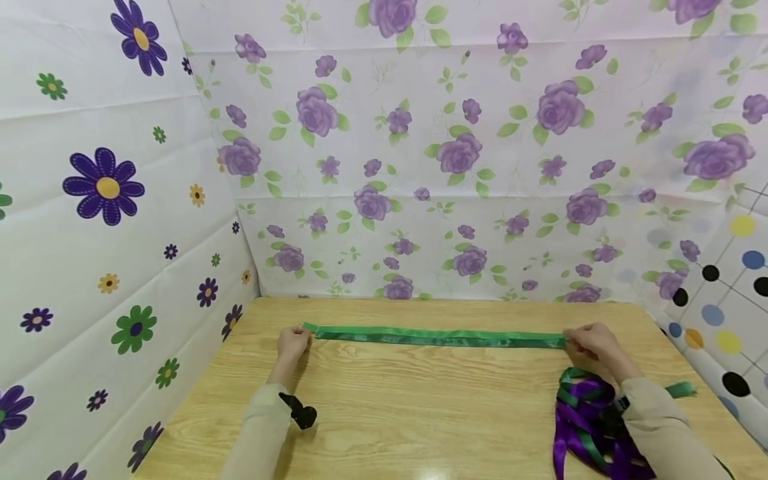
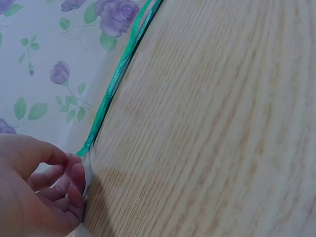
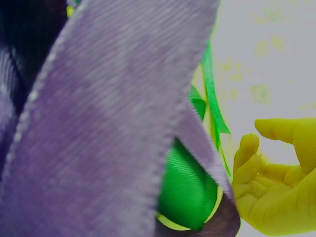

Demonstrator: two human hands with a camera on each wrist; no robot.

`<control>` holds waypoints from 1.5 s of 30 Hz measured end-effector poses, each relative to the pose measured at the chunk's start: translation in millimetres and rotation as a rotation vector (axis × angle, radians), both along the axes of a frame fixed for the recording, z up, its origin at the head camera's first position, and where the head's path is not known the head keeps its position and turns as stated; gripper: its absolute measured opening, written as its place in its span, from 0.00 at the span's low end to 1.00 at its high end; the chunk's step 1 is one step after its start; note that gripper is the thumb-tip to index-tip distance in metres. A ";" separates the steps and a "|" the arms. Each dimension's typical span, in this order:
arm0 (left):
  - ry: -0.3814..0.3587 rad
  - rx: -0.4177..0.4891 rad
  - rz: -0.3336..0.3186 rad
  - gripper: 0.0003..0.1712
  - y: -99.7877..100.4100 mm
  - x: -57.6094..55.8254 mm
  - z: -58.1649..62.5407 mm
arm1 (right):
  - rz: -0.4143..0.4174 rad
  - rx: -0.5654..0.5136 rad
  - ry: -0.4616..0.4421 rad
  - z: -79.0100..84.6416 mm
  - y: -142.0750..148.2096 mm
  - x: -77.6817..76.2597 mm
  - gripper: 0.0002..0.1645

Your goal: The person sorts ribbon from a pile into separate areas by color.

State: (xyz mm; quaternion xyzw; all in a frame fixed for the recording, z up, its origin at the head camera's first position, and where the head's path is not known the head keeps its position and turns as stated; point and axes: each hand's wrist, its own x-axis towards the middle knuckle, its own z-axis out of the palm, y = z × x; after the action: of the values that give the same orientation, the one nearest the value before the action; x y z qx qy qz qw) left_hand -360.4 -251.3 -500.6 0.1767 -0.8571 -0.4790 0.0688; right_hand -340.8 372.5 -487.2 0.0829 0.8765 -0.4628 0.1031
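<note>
A green satin ribbon (image 1: 432,337) stretches across the back of the table in two strips, one bright and one dark, running side by side. At its left end my left hand (image 1: 293,343) pinches it between thumb and fingertips; the left wrist view shows that hand (image 2: 42,187) at the ribbon's tip (image 2: 85,148). My right hand (image 1: 594,340) is at the other end. In the right wrist view this hand (image 3: 281,182) has thumb and forefinger apart, close beside the ribbon's end (image 3: 219,121). Purple ribbon (image 3: 98,118) covers much of that view.
A tangled heap of purple and green ribbons (image 1: 573,417) lies by my right forearm, with a green tail (image 1: 681,389) poking out to the right. Flower-printed sheets (image 1: 420,133) rise behind and left of the wooden table (image 1: 420,413). A dotted cloth (image 1: 729,307) hangs right.
</note>
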 end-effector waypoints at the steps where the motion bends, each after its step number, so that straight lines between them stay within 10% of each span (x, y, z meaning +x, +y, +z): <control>1: 0.002 0.011 -0.002 0.15 -0.3 0.4 0.7 | 0.003 -0.008 -0.002 2.6 -0.6 0.5 0.23; 20: 0.048 0.173 -0.027 0.18 1.2 8.0 13.9 | 0.102 -0.068 -0.022 33.0 -11.1 9.0 0.25; 45: 0.059 0.214 -0.227 0.16 22.9 32.4 44.1 | 0.223 -0.107 -0.008 44.2 -10.7 33.0 0.28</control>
State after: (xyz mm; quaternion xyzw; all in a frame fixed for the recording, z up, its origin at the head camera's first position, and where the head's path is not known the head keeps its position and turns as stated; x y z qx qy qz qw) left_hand -328.0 -228.4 -456.5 0.0710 -0.8133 -0.5771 0.0202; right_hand -307.8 361.9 -443.0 -0.0188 0.8538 -0.4945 0.1616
